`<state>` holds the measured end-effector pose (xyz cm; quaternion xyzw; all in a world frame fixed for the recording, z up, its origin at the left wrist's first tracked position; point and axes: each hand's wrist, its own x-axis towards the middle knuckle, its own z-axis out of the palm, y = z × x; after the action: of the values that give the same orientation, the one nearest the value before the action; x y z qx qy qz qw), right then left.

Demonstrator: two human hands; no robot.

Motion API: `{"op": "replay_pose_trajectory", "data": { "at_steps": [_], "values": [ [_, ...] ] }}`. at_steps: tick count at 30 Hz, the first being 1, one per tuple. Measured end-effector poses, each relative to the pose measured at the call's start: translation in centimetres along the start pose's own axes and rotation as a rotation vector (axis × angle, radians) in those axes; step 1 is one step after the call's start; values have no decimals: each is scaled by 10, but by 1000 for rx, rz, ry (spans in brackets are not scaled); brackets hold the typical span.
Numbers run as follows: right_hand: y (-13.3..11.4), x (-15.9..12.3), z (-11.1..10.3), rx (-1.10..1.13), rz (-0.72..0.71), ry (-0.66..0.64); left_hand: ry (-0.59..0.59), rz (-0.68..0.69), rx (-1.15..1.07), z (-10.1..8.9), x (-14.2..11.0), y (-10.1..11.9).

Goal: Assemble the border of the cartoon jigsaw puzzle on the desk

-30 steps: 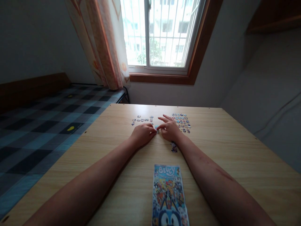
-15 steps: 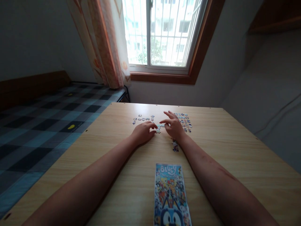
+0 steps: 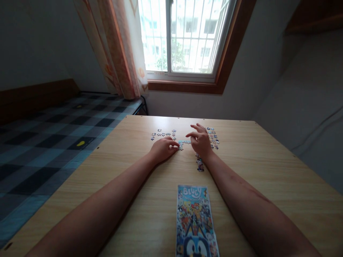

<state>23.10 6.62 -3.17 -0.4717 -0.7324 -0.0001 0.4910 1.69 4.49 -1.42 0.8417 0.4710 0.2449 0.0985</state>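
Head view: puzzle strip [image 3: 184, 142] runs left to right.

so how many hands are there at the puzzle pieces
2. The left hand has its fingertips by the light blue puzzle pieces; the right hand is to their right, partly covering the rows of pieces. Neither hand is hidden.

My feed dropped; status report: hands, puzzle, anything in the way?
Left hand: fingertips at left edge of light-blue joined jigsaw section, grip unclear. Right hand: fingers extended. In the way: right hand, partly hiding multicoloured jigsaw pieces.
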Motion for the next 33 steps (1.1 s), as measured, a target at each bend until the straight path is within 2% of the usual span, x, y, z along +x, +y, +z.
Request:
{"op": "replay_pose_trajectory", "data": {
  "at_steps": [6,18,28,33],
  "values": [
    [1,1,-1,4,31,-21,-2,-15,20,1,1,4],
    [3,2,-1,6,45,-25,53,46,-26,1,2,2],
    [2,2,0,15,27,17,-1,46,131,2,-1,9],
    [1,2,0,-13,14,49,29,52,27,-2,-2,7]
  ]
}}
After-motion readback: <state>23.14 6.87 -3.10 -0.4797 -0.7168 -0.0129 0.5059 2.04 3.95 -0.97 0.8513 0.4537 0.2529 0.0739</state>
